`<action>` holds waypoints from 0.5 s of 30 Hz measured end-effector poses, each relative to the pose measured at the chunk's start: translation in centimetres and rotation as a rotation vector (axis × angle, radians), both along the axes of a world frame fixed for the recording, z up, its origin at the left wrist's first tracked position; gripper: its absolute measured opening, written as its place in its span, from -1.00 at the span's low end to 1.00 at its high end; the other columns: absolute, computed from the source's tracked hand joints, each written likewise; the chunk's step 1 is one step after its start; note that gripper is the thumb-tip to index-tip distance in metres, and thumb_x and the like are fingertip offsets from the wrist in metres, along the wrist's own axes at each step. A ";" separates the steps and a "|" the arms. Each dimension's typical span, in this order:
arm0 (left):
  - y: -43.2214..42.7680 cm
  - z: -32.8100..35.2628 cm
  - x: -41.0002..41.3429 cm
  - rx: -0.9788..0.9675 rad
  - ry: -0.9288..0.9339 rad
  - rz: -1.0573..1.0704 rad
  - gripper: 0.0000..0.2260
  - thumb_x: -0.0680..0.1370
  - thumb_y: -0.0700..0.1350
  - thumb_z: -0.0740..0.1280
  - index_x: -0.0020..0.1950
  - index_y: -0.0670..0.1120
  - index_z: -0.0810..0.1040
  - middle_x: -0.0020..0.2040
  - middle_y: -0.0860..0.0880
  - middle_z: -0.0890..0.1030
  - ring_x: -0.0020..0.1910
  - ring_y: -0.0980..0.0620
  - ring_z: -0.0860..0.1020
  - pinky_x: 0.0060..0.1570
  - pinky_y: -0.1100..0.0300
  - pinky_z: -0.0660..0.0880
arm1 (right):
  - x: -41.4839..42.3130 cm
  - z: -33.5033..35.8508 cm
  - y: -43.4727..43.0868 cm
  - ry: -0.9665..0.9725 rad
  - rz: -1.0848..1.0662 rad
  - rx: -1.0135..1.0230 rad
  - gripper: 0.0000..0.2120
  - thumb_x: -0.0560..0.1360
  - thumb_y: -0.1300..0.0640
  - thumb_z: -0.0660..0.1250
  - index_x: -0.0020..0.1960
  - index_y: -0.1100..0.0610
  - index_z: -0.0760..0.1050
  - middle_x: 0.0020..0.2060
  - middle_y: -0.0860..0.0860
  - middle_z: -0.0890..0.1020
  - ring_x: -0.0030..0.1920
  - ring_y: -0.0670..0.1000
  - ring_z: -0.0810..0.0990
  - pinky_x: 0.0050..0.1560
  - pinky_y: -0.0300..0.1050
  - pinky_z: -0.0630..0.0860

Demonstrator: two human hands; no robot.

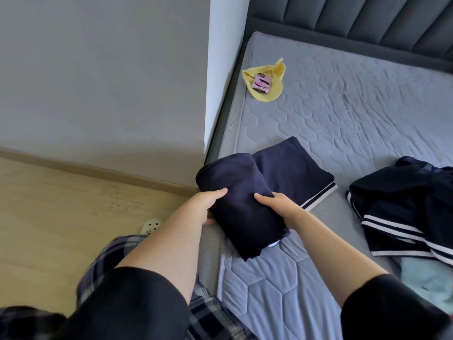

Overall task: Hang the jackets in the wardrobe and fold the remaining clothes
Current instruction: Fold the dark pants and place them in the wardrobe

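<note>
Gripping the navy garment (235, 209) with left hand (208, 204) and right hand (282, 208), fingers (219, 192) curled round its sides, best lowered flat and square onto the pile (294, 171) mid-frame.

Loose black sleeves, the left sleeve (122, 303) and the right sleeve (394, 310), end near the elbows, leaving the forearms (171, 239) bare down to the left hand (210, 204) and right hand (278, 204). The trousers (105, 253) are a plaid of navy, grey and white — below them, a white perforated clog (152, 225)
</note>
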State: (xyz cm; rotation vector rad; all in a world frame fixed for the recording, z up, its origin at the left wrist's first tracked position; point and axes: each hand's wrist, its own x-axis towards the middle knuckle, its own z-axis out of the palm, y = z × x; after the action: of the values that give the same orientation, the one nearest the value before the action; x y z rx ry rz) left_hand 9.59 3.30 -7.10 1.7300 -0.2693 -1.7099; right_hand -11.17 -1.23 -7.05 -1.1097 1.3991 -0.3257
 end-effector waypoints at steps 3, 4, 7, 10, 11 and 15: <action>0.2 0.0 -0.3 -0.039 0.053 0.051 -0.56 0.44 -0.08 0.49 0.27 -0.12 0.47 0.02 -0.06 0.59 -0.08 -0.05 0.56 -0.10 0.07 0.52 | 0.2 -0.1 0.0 0.253 -0.048 -0.217 -0.68 0.44 -0.18 0.38 0.00 0.06 0.57 -0.07 -0.01 0.67 -0.05 0.00 0.63 -0.07 -0.14 0.50; 0.1 -0.1 -0.4 -0.052 0.021 0.059 -0.55 0.43 -0.11 0.50 0.26 -0.14 0.48 0.05 -0.08 0.60 -0.09 -0.06 0.56 -0.18 0.09 0.52 | 0.3 -0.3 -0.1 0.382 -0.074 -0.351 -0.67 0.47 -0.15 0.36 0.06 0.09 0.53 -0.05 -0.01 0.63 -0.02 0.02 0.59 -0.08 -0.13 0.45; -0.3 -0.3 -0.6 -0.059 -0.086 0.090 -0.53 0.39 -0.16 0.52 0.24 -0.19 0.47 0.14 -0.14 0.58 -0.08 -0.10 0.56 -0.36 0.12 0.51 | 1.5 0.1 0.6 0.644 -0.120 -0.915 -0.64 0.54 0.03 0.28 0.30 0.11 0.40 0.12 0.05 0.55 0.13 0.11 0.48 0.02 -0.04 0.42; -0.6 -0.6 -0.7 -0.058 -0.115 0.088 -0.54 0.38 -0.19 0.53 0.22 -0.21 0.48 0.13 -0.16 0.58 -0.07 -0.13 0.58 -0.29 0.05 0.57 | 2.8 -0.9 1.6 0.801 0.225 -1.085 -0.52 0.59 0.04 0.16 0.47 0.11 0.21 0.42 0.10 0.34 0.37 0.14 0.31 0.31 0.11 0.30; -0.7 -0.8 -0.8 -0.059 -0.132 0.065 -0.54 0.38 -0.19 0.53 0.22 -0.21 0.48 0.11 -0.17 0.59 -0.07 -0.14 0.59 -0.23 0.02 0.59 | 2.8 -1.5 1.9 0.854 0.352 -0.920 -0.48 0.62 0.01 0.08 0.53 0.09 0.06 0.51 0.07 0.18 0.47 0.11 0.18 0.41 0.14 0.17; -0.5 -0.7 -1.2 -0.089 -0.161 0.067 -0.62 0.37 -0.17 0.50 0.14 -0.19 0.51 0.02 -0.15 0.60 -0.18 -0.09 0.59 -0.39 0.13 0.52 | 2.1 -0.8 1.2 0.877 0.351 -0.540 -0.46 0.65 -0.02 -0.03 0.56 0.11 -0.09 0.56 0.01 -0.02 0.54 0.06 -0.07 0.49 0.18 -0.06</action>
State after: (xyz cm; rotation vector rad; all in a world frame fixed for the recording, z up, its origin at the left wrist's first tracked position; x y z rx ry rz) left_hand 8.38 2.77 -7.81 1.7924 -0.3500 -1.4914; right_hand -9.09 0.00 -7.88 -2.0720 1.8714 0.0758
